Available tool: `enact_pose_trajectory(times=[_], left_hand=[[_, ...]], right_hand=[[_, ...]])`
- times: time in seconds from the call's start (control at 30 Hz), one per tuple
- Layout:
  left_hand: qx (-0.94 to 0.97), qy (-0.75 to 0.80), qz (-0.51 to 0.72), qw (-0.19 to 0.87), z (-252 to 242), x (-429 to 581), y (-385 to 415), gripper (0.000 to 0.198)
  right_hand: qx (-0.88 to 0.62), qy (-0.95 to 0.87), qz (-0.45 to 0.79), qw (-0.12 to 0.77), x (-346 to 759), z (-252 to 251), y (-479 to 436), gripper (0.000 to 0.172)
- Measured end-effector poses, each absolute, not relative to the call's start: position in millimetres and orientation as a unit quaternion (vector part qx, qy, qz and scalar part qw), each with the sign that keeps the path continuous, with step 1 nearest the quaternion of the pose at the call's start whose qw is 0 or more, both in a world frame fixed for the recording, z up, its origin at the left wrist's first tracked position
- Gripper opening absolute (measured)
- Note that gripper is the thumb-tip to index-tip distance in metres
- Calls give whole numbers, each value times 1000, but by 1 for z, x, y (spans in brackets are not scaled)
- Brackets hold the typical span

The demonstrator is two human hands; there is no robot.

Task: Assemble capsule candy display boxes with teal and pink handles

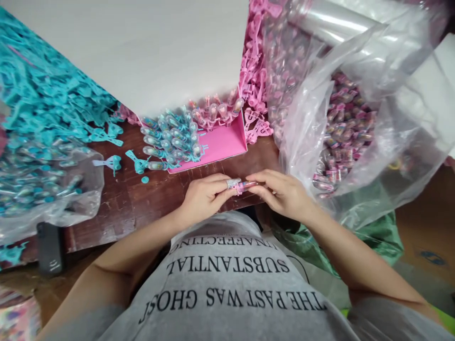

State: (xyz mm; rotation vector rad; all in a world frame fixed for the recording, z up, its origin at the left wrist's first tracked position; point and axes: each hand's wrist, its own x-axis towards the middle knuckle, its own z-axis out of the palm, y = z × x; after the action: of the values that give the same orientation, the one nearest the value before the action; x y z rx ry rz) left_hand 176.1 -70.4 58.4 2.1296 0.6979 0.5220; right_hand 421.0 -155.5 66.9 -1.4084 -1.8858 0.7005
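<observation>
Near the table's front edge, my left hand [208, 196] pinches the pink end of a small clear tube [246, 186] with colourful contents. My right hand [282, 193] grips the tube's other end between thumb and fingertips. The tube lies sideways between both hands. Just beyond them is a pink-floored box [223, 144] with a large white panel [149, 52] behind it. Rows of teal-based tubes [172, 137] stand in its left part, and pink-based tubes [216, 110] stand at its back right.
Teal plastic pieces [46, 90] are heaped at the left, above a bag of teal capsules [42, 180]. A black phone [50, 248] rests at the front left edge. Pink pieces [254, 71] lie behind the box. At right, an open clear bag [302, 128] holds pink capsules [346, 128].
</observation>
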Motion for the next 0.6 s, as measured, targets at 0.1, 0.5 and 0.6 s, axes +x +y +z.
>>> enact_pose_trajectory(times=[0.1, 0.5, 0.6], left_hand=[[874, 277, 246, 314, 47, 179, -77, 22], [800, 330, 149, 479, 54, 188, -51, 28], [734, 374, 116, 555, 47, 181, -51, 36]], right_hand=[[-610, -632, 340, 334, 409, 63, -159, 30], [-782, -495, 120, 360, 504, 66, -188, 42], [-848, -513, 87, 98, 548, 67, -202, 30]])
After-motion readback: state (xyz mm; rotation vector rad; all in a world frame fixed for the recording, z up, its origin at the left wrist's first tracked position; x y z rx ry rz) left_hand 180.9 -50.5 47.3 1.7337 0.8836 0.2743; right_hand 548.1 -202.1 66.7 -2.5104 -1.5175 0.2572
